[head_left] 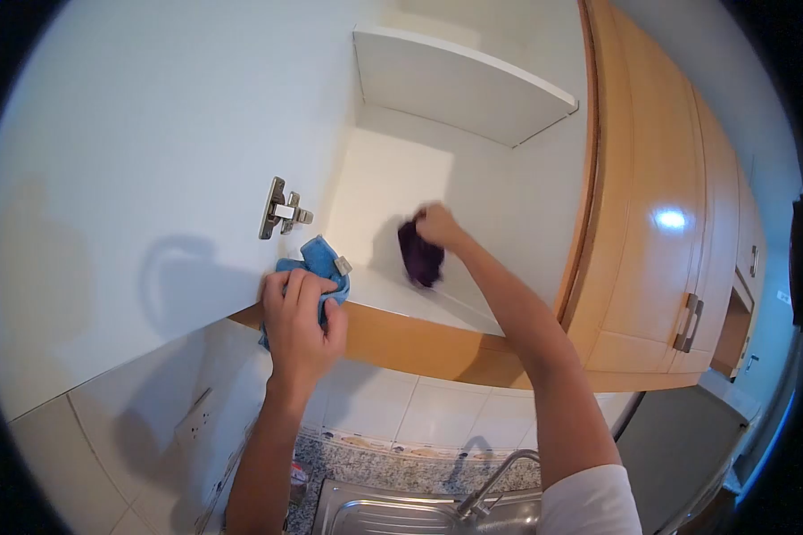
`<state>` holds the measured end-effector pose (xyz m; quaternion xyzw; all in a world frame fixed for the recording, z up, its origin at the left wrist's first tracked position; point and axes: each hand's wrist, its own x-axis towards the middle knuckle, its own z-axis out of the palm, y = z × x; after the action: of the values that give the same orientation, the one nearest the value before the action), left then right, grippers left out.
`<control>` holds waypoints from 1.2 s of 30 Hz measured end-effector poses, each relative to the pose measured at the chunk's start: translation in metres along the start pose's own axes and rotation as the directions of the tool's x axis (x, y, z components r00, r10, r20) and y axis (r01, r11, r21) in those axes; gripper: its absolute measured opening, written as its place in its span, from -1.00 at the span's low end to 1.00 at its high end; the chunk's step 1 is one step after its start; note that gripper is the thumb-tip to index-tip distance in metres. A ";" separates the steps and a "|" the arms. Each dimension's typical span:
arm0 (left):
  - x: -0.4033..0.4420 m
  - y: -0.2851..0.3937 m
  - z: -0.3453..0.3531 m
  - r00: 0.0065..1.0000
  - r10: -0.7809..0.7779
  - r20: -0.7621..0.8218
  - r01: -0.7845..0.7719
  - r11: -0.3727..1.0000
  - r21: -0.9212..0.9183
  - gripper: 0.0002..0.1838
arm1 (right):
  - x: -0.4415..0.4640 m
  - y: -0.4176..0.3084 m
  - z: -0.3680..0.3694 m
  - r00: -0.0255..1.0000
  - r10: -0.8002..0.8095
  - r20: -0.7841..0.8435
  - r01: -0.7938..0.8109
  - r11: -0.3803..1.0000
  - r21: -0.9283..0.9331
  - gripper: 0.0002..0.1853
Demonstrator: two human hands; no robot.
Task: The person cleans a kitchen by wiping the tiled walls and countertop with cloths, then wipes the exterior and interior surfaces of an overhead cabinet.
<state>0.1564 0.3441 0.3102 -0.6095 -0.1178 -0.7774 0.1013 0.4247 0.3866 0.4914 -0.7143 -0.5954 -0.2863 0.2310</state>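
Note:
At the cabinet's front left corner, my left hand (pixel 302 308) is closed on a blue cloth (pixel 319 256), which rests against the bottom edge near the metal hinge (pixel 282 210). My right hand (pixel 436 225) reaches inside the open cabinet and grips a dark purple cloth (pixel 420 256). This cloth hangs down from the fingers close to the white bottom panel (pixel 419 301), slightly blurred. Whether it touches the panel is hard to tell.
A white door (pixel 169 134) stands open at the left. Above the right hand is a white shelf (pixel 455 80). Closed wooden doors (pixel 651 178) are at the right. Below are a steel sink (pixel 375 510), a faucet (pixel 491 486) and a granite counter (pixel 379 456).

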 end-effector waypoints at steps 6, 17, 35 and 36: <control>-0.006 -0.012 0.004 0.994 0.088 -0.070 -0.091 0.995 -0.043 -0.84 | 0.055 -0.024 -0.030 0.832 -0.420 -0.362 0.245 0.865 -0.438 -0.55; -0.004 -0.008 0.003 0.990 0.090 -0.111 -0.096 0.994 -0.053 -0.82 | -0.066 -0.008 0.023 0.813 -0.174 0.556 0.165 0.984 0.067 -0.37; 0.057 0.017 0.031 0.810 -0.258 0.526 0.128 0.954 0.271 -0.89 | -0.355 -0.044 -0.152 0.756 -0.322 0.570 0.456 0.884 -0.106 -0.79; 0.062 0.020 0.044 0.769 -0.340 0.542 0.216 0.935 0.280 -0.87 | -0.379 -0.045 -0.157 0.700 -0.219 0.680 0.416 0.899 -0.138 -0.71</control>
<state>0.1880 0.3375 0.3819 -0.7798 -0.3105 -0.5436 0.0047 0.3112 0.0169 0.3462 -0.6786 -0.7061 -0.1386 -0.1470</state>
